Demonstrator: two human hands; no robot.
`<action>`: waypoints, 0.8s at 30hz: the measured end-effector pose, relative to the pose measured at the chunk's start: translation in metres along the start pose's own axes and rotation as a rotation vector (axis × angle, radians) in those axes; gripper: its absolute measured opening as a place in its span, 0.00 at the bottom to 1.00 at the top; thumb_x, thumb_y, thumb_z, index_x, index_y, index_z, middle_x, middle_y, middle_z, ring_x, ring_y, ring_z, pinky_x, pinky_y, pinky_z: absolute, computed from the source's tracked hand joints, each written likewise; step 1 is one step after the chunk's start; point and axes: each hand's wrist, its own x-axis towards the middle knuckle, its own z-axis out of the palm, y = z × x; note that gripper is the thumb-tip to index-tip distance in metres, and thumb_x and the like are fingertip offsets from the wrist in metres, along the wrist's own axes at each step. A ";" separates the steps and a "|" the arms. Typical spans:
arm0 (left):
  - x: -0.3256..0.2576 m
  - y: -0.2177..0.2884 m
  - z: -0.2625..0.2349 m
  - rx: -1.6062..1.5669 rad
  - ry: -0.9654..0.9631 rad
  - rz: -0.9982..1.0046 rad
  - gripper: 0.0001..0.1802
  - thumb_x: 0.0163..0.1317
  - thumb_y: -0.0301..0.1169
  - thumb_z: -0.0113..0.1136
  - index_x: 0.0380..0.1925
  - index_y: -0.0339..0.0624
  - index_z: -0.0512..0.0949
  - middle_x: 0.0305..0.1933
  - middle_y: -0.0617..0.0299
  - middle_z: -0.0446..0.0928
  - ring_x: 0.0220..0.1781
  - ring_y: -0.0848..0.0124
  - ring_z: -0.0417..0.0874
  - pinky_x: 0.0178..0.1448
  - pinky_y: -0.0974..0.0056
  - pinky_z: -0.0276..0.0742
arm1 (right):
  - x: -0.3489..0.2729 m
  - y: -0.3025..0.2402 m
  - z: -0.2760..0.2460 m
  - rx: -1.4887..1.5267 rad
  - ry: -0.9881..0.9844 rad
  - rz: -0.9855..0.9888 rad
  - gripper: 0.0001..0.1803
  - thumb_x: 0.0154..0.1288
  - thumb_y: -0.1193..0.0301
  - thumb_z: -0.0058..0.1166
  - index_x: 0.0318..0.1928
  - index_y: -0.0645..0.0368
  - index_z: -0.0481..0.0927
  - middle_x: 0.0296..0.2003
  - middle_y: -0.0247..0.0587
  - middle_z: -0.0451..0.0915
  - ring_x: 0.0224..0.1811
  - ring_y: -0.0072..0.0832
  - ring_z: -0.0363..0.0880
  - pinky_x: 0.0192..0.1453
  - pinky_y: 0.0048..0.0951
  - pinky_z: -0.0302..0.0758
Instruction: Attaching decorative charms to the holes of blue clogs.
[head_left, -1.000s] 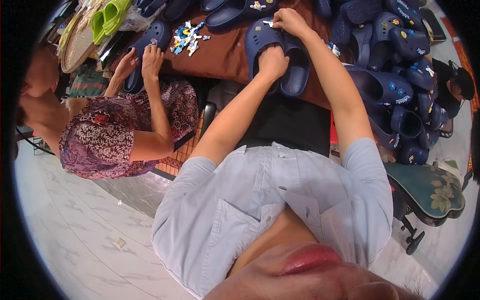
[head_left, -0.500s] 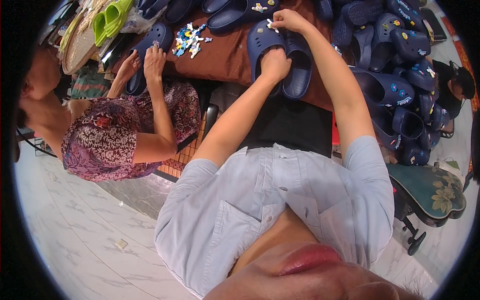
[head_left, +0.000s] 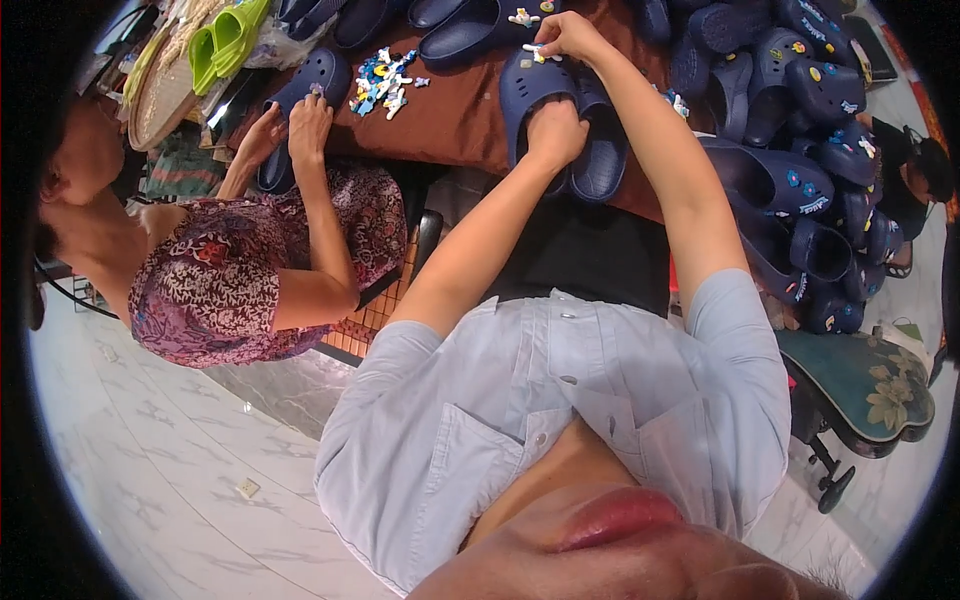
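A navy clog (head_left: pixel 522 88) with holes in its toe lies on the brown cloth, its toe pointing away from me. My left hand (head_left: pixel 557 133) reaches into its foot opening and grips it from within; the fingertips are hidden inside. At the toe, my right hand (head_left: pixel 572 38) is closed, thumb and fingers pinching a small white shoe charm (head_left: pixel 541 53) against the holes. Close on the right lies a second navy clog (head_left: pixel 601 150), partly behind my left hand. Left of these, a pile of white, blue and yellow charms (head_left: pixel 383 80) rests on the cloth.
To my left a person in a patterned top (head_left: pixel 215 275) handles another navy clog (head_left: pixel 318 75). A heap of navy clogs (head_left: pixel 790 150) stands at the right. Lime green clogs (head_left: pixel 226 45) lie at the far left. A green padded seat (head_left: pixel 855 385) is at the right.
The white charm has come down from standing upright to lying across the clog's toe, with my right hand shifted slightly left. My left hand stays inside the clog. The whole view has shifted slightly.
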 end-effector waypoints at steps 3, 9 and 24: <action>0.000 -0.001 0.000 -0.002 -0.016 -0.002 0.19 0.55 0.37 0.66 0.33 0.28 0.80 0.39 0.36 0.81 0.44 0.44 0.83 0.51 0.48 0.79 | 0.005 -0.001 0.004 -0.001 -0.026 0.001 0.19 0.40 0.75 0.76 0.37 0.58 0.86 0.30 0.40 0.85 0.33 0.27 0.83 0.40 0.27 0.77; -0.001 -0.002 0.001 0.001 0.007 0.026 0.18 0.55 0.37 0.67 0.33 0.28 0.80 0.38 0.36 0.81 0.43 0.43 0.83 0.50 0.48 0.79 | 0.024 0.020 0.013 -0.303 0.085 0.041 0.22 0.38 0.67 0.80 0.37 0.58 0.86 0.33 0.42 0.85 0.38 0.36 0.84 0.45 0.34 0.78; 0.000 0.000 -0.001 0.036 0.022 0.047 0.18 0.55 0.37 0.65 0.34 0.28 0.80 0.41 0.37 0.80 0.45 0.43 0.83 0.51 0.47 0.78 | 0.089 0.010 0.031 -0.687 -0.412 0.472 0.27 0.45 0.53 0.75 0.43 0.56 0.86 0.47 0.42 0.83 0.52 0.37 0.79 0.54 0.34 0.75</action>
